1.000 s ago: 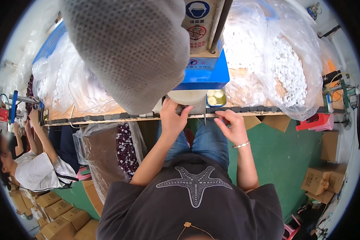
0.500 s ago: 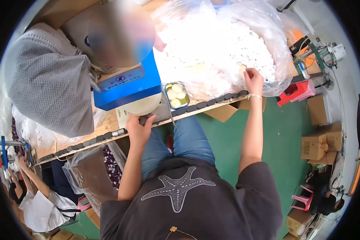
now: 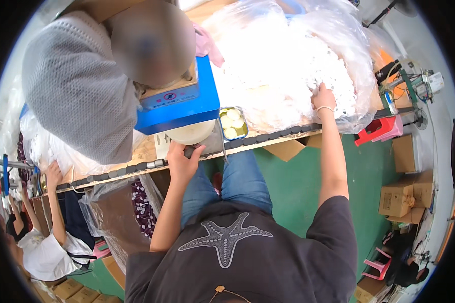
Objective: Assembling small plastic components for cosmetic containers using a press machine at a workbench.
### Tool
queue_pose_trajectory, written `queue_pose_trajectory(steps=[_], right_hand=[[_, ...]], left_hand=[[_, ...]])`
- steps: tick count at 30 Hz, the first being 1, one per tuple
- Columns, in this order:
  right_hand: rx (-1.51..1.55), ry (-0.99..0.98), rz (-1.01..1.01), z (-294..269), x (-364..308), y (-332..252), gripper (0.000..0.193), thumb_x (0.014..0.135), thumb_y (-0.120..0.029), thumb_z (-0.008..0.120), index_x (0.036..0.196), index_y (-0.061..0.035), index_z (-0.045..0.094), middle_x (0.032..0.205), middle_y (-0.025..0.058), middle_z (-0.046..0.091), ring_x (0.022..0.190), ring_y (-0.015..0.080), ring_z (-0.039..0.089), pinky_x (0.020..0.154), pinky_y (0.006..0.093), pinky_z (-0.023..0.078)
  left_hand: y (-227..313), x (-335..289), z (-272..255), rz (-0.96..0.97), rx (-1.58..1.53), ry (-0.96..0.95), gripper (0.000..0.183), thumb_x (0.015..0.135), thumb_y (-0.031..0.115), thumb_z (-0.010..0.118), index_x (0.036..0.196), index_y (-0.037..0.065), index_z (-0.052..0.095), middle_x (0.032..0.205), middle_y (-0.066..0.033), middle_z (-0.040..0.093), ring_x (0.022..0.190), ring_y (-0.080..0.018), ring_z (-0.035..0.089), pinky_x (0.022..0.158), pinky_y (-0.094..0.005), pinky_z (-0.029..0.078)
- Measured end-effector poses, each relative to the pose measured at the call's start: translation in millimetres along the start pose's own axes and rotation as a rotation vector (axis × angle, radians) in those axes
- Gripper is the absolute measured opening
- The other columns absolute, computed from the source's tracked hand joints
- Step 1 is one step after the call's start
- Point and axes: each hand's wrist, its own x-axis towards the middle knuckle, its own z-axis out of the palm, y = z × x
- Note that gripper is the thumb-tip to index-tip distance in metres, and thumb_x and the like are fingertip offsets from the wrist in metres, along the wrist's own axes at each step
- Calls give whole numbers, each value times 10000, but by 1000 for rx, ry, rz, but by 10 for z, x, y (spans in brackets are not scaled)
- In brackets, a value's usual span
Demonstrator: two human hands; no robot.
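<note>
White small parts (image 3: 341,86) heaped on counter (image 3: 145,151), two o'clock from left hand (image 3: 181,164). Right hand (image 3: 324,97) at heap, fingertips buried; cannot tell its grip. Left grip pinched on dark piece (image 3: 189,151), cream machine head (image 3: 192,133) at twelve o'clock.

A pink stool (image 3: 377,264) stands on green floor (image 3: 363,197) near a cardboard box (image 3: 369,291).
</note>
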Motion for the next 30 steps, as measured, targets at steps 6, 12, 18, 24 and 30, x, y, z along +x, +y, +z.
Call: queue_pose_trajectory(steps=[6,12,18,24,30], right_hand=[[303,41,103,-30,-221,15,323,732,-163,648,1047,-98,621,864,214,681,867,366,659,768,436,521],[238,346,-157,193,-320,227,286,800,-117,601,1078,-47,600,799,174,694,649,298,674,664,365,527],[877,22,-16,124,-378,122,387,816,-107,583,1203,-103,588,699,119,678,650,180,679,674,309,527],[349,41,-87,110,-336,89,329,814,-201,624,1125,-97,647,906,233,673,888,388,638,804,437,512],[254,90,4,-59,-360,145,259,813,-226,678,1019,-68,665,817,187,690,840,367,659,750,431,506]], left_hand=[[14,20,-36,52,-4,-32,202,695,12,762,859,13,644,812,-99,644,792,-277,600,704,-365,475],[127,38,-32,78,31,-4,220,691,10,764,878,7,650,831,-104,647,818,-282,609,720,-360,479],[128,25,-70,53,56,-18,259,686,10,768,918,7,653,868,-121,649,832,-289,613,729,-362,484],[11,20,-39,49,18,-38,251,686,6,765,911,9,652,865,-116,652,821,-292,607,726,-361,480],[-17,4,-18,44,-8,-48,249,688,4,765,910,11,652,864,-114,652,820,-280,608,723,-359,479]])
